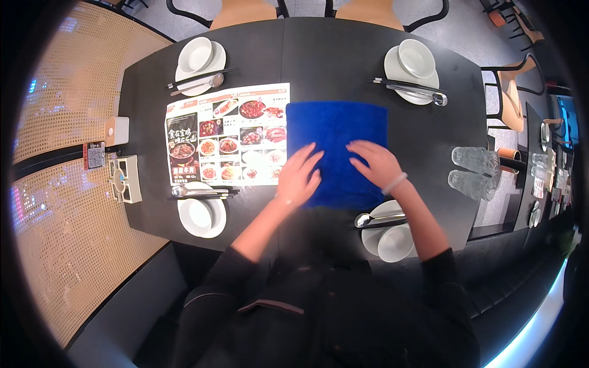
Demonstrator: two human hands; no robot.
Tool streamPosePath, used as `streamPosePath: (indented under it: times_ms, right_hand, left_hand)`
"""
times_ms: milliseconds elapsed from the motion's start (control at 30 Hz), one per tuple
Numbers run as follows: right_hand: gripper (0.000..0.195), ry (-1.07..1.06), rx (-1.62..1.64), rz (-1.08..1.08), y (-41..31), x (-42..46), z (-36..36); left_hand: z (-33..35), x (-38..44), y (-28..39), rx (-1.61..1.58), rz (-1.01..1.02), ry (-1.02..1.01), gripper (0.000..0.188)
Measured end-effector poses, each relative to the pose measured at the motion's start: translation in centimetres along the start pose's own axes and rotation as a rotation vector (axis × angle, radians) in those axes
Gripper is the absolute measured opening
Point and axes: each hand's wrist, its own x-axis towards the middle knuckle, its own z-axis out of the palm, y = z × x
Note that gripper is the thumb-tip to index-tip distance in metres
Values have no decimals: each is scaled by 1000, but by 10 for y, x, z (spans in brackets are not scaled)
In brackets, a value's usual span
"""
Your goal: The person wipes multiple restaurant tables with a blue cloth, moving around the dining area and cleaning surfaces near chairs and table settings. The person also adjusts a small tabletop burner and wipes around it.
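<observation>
A blue cloth (pixel 338 124) lies spread flat on the dark table, its left edge against a printed menu sheet (pixel 221 138) with food pictures. My left hand (pixel 299 177) rests across the cloth's left edge and the menu's lower right corner, fingers apart and pointing away from me. On the cloth's right half is my right hand (pixel 377 163), palm down with the fingers spread, a pale band round its wrist. Neither hand grips anything.
Place settings with white bowls (pixel 195 55) (pixel 416 59) (pixel 195 217) (pixel 395 243), plates, spoons and chopsticks stand near the corners of the dark table (pixel 322 60). Ribbed glasses (pixel 474 161) are at the right edge. A white box (pixel 120 131) and a cream holder (pixel 131 179) stand left.
</observation>
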Motion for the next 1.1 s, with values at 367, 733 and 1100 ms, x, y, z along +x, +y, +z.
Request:
streamPosePath:
  times_ms: [367, 733, 1100]
  right_hand:
    - [60, 0, -320, 148, 34, 19, 64]
    - [56, 98, -293, 85, 57, 79, 58]
    - [58, -28, -335, 81, 98, -21, 14]
  left_hand:
    - [83, 62, -19, 425, -132, -132, 59]
    - [88, 131, -47, 582, -193, -113, 55]
    - [94, 98, 2, 392, 294, -464, 55]
